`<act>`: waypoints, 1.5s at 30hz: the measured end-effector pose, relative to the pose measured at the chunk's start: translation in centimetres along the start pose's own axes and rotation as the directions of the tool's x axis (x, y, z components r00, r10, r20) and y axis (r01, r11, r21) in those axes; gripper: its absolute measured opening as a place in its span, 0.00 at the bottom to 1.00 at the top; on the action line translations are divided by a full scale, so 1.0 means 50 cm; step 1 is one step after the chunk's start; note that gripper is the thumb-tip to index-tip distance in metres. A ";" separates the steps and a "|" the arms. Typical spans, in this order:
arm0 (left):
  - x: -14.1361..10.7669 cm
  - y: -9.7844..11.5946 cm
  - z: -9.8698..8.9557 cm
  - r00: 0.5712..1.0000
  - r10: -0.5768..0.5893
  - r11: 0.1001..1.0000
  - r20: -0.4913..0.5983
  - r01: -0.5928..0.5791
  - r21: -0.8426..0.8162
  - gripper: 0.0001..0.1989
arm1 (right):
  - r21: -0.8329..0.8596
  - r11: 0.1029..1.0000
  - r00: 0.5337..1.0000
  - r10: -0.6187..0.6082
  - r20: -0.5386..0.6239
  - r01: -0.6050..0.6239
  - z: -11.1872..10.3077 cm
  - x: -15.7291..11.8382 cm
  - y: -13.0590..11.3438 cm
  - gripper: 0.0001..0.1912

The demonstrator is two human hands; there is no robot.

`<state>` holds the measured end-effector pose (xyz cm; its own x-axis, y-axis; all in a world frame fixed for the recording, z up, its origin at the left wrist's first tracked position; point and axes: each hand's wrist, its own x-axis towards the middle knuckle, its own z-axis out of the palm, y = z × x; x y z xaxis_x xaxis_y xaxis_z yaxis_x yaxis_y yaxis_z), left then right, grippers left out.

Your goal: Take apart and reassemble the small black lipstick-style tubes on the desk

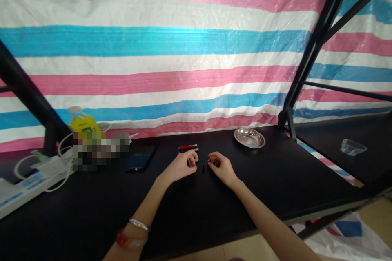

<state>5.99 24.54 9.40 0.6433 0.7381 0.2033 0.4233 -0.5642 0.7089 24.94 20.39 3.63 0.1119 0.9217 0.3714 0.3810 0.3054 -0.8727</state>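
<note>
My left hand [183, 166] is over the black table with its fingers curled into a pinch. A small greyish bit shows at its fingertips, too small to name. Across a narrow gap, my right hand [223, 169] has thumb and fingers drawn together around something small and dark that I cannot make out. Between the two hands a small black piece [203, 169] stands or lies on the table. Just beyond my left hand lies a slim red stick-like item [187, 147] with silvery and dark ends, and a similar dark one lies against it, partly hidden.
A round metal dish [249, 138] sits at the back right. To the left are a dark tablet or phone [142, 156], a bottle of yellow liquid [83, 124] and a white power strip [33, 183] with cables. A clear plastic container [353, 147] rests on the right-hand table.
</note>
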 end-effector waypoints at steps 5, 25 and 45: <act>0.000 0.006 0.008 1.000 0.027 0.999 0.015 -0.028 0.045 0.10 | -0.001 1.000 1.000 -0.001 0.006 0.001 0.000 0.000 0.001 0.11; -0.001 0.011 0.021 0.999 0.010 1.000 0.051 -0.010 0.002 0.21 | 0.008 1.000 1.000 -0.007 0.023 0.007 -0.001 0.001 0.000 0.12; 0.005 -0.006 0.026 0.999 0.053 0.998 0.003 -0.053 0.030 0.19 | -0.004 1.000 0.999 -0.019 0.038 0.019 0.001 0.002 0.006 0.13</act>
<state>6.89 24.40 8.36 0.6665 0.7062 0.2389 0.4077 -0.6136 0.6762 25.04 20.58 3.39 0.0696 0.9241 0.3757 0.3866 0.3222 -0.8641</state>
